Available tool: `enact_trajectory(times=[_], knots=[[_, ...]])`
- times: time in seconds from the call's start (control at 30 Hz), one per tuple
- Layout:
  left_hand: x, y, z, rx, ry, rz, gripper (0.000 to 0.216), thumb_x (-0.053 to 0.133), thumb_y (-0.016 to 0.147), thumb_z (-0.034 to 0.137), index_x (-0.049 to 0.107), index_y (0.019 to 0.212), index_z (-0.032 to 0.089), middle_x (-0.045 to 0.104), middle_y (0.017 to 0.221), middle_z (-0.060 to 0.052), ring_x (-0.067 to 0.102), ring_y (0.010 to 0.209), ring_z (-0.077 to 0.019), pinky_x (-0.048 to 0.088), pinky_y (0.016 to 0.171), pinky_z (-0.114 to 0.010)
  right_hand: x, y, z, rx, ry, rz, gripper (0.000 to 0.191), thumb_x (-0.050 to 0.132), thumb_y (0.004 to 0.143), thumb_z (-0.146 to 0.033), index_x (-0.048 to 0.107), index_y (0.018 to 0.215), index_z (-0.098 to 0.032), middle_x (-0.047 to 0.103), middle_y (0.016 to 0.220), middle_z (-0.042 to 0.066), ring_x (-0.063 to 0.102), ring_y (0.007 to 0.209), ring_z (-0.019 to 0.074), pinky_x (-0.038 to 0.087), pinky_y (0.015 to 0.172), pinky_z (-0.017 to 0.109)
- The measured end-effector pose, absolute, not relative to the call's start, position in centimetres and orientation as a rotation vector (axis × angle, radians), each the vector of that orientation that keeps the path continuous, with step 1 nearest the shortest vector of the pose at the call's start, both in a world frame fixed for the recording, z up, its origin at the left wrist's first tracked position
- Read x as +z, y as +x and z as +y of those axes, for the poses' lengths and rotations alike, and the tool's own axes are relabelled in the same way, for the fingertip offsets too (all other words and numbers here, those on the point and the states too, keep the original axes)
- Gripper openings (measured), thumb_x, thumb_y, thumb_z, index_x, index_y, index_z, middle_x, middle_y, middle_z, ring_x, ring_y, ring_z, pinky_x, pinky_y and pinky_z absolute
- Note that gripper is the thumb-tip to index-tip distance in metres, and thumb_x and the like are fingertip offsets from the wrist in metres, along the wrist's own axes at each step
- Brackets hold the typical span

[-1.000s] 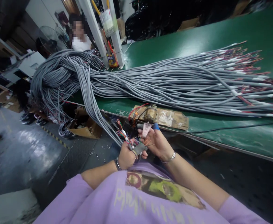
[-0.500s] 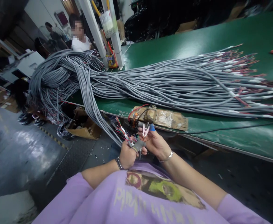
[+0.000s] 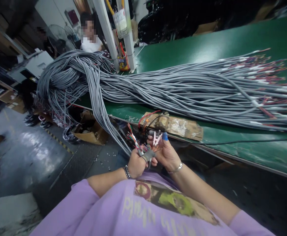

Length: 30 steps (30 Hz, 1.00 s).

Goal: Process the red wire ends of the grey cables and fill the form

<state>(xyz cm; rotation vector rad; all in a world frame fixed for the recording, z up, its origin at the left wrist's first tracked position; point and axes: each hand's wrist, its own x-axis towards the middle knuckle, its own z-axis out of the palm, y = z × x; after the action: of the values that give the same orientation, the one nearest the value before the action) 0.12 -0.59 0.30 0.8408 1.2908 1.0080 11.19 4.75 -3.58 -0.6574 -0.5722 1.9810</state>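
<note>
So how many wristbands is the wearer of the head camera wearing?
2: a dark band on the wrist of the left hand, and a silver band on the wrist of the right hand. Neither wrist is covered by a sleeve.

A bunch of slim grey cables (image 3: 100,101) is draped over the near edge of the tabletop (image 3: 246,160), toward its left end, and slanted down to the left hand (image 3: 137,164). Beside the fingers, coloured wires (image 3: 131,133) are fanned out, partly wrapped in white. A blunt grey piece (image 3: 149,154), too blurred to be identified, is held there. Just above, a pale pink clip (image 3: 156,139) is held upright, arms spread, by the right hand (image 3: 168,155).
</note>
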Motion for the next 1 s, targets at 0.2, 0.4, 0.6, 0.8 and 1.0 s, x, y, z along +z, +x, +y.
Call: enact_trajectory(times=[0.2,0.4,0.6,0.8,1.0], knots=[[0.0,-0.5,-1.2,1.005,0.852,1.286,0.053,0.071,0.060,0.067,0.058,0.062,0.016,0.063,0.049,-0.005,0.059,0.042,-0.0143,0.034,0.038,-0.021,-3.4,11.8,4.4,1.990,-0.635,-0.448,0.044,0.061,0.073,-0.068,0.067,0.085,-0.027,0.068,0.081,0.001,0.060,0.065,0.0153,0.050,0.057,0.028],[-1.2,-1.0,-1.5,1.047,0.882,1.223,0.042,0.075,0.066,0.054,0.067,0.074,0.014,0.068,0.059,-0.005,0.056,0.045,-0.0111,0.033,0.041,-0.020,-5.2,13.5,3.7,1.975,-0.670,-0.371,0.034,0.064,0.076,-0.061,0.068,0.083,-0.028,0.069,0.083,0.000,0.061,0.072,0.0154,0.051,0.063,0.028],[-2.5,-1.1,-1.6,1.054,0.793,1.125,0.045,0.084,0.058,0.037,0.068,0.094,0.014,0.073,0.084,-0.008,0.063,0.064,-0.0128,0.038,0.050,-0.019,-7.0,16.0,2.0,1.847,-0.928,-0.500,0.031,0.080,0.060,-0.053,0.069,0.070,-0.026,0.069,0.078,0.001,0.058,0.065,0.0146,0.049,0.061,0.028],[-4.7,-1.2,-2.0,1.061,0.807,1.085,0.053,0.079,0.055,0.010,0.063,0.105,0.015,0.070,0.099,-0.008,0.063,0.078,-0.0133,0.048,0.071,-0.024,-3.9,15.5,0.1,1.663,-1.095,-1.150,0.034,0.075,0.065,-0.053,0.071,0.081,-0.023,0.068,0.072,0.003,0.057,0.062,0.0158,0.049,0.061,0.029],[-5.2,-1.3,-2.1,1.002,1.189,1.134,0.055,0.064,0.057,-0.002,0.062,0.109,0.015,0.068,0.098,-0.005,0.061,0.093,-0.0193,0.047,0.090,-0.032,-2.0,13.5,-0.4,1.310,-0.967,-1.761,0.022,0.063,0.079,-0.044,0.070,0.080,-0.023,0.071,0.083,0.005,0.062,0.073,0.0194,0.052,0.070,0.032]])
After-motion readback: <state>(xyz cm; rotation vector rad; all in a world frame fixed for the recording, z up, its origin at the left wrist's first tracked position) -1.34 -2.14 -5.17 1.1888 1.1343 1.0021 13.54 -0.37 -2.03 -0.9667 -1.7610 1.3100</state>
